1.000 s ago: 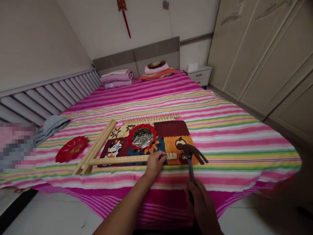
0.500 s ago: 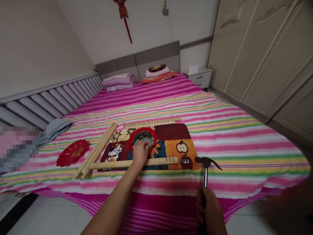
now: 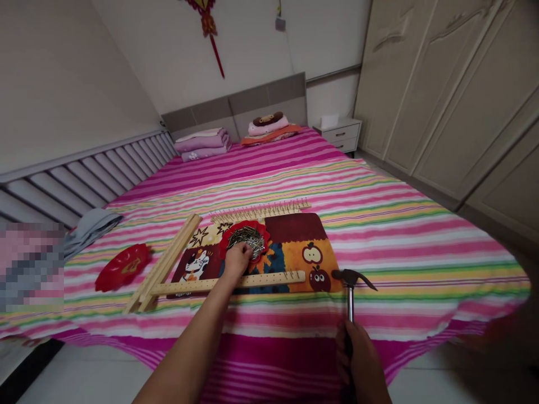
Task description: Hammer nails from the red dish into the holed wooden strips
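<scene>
From the head view we record the left hand reaching forward, its fingers bunched and lowered to the steel nails heaped in a red scalloped dish; we cannot tell whether they have closed on any nail. The dish sits on a patchwork mat printed with a cat and apples, near the mat's upper left. The right hand is closed around the handle of a small claw hammer, held upright with its dark head just beside the mat's lower right corner, not touching it. A front wooden strip lies across the lower mat, with a few nails standing near its right end. A rear wooden strip lies beyond the mat, carrying a long row of standing nails. Two wooden slats lie at the left, the front strip's left end meeting them. Left of these are a second red dish and a grey cloth. The striped bedsheet extends well to the right of the mat and toward the near bed edge, beyond which it hangs toward the tiled floor. Folded bedding lies at the far end.
</scene>
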The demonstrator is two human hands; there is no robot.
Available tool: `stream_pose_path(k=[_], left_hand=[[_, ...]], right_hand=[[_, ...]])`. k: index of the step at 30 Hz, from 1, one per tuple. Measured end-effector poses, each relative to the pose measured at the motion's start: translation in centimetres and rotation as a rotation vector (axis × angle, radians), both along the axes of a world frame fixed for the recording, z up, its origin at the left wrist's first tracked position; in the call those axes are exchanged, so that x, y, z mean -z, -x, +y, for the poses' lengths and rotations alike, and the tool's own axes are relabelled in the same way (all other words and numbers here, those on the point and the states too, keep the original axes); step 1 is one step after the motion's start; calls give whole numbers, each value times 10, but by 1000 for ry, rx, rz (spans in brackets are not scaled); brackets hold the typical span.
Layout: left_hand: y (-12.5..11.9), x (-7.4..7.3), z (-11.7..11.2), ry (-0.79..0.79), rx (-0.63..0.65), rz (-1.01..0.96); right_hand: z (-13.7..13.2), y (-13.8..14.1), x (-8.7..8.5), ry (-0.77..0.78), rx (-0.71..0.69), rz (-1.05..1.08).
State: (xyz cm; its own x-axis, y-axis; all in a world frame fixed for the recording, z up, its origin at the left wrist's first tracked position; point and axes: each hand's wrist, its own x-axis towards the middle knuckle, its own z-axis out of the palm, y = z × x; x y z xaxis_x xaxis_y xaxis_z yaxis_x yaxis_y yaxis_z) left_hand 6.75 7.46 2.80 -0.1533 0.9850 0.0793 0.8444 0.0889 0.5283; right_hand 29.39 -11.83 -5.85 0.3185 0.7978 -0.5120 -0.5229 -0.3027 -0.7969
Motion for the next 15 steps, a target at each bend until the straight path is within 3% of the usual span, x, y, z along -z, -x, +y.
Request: stream_pose_path(k=[5,9,12,15], left_hand=[[3,-10,-6,-120,1,-310],[-5,-14,-16,-121,-20,-589],[-21,-4,-30,-8,46,-850],[-38,14,-43,91,94,-932]], right_hand=[[1,0,0,-18,13,12],[1,-1,3,-33,9,28],[2,-1,5,-23,6,18],[2,-1,6,-36,10,-1]])
